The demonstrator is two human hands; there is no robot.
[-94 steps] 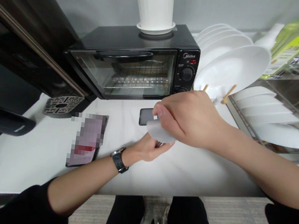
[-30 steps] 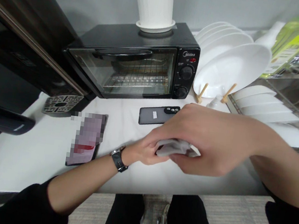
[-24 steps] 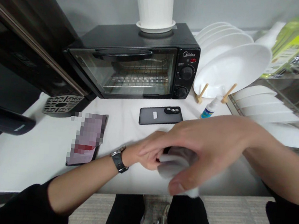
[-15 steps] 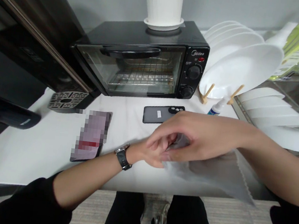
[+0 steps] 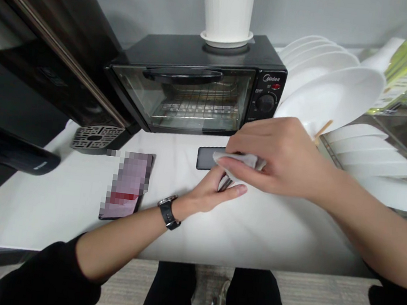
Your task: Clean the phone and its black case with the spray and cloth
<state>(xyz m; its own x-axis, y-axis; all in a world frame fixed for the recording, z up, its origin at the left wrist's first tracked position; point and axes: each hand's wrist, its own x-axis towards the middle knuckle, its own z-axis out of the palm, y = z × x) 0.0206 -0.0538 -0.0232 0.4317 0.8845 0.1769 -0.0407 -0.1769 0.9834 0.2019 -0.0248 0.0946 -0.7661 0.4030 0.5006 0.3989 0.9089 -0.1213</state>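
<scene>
My right hand is closed on a crumpled grey-white cloth in the middle of the view. Below and left of it, my left hand grips a thin, dark-edged object, mostly hidden by the fingers and the cloth. The cloth lies against that object. Behind the hands, a dark phone case rests on the white counter, its right part covered by my right hand. A phone with a blurred screen lies to the left of my watch.
A black toaster oven with a white pot on top stands behind. White plates and bowls fill the right side. A black machine with a drip tray is at the left.
The cloth, which hung spread out below my right hand, is now bunched in its fingers. My right hand has moved up, and the object in my left hand now shows.
</scene>
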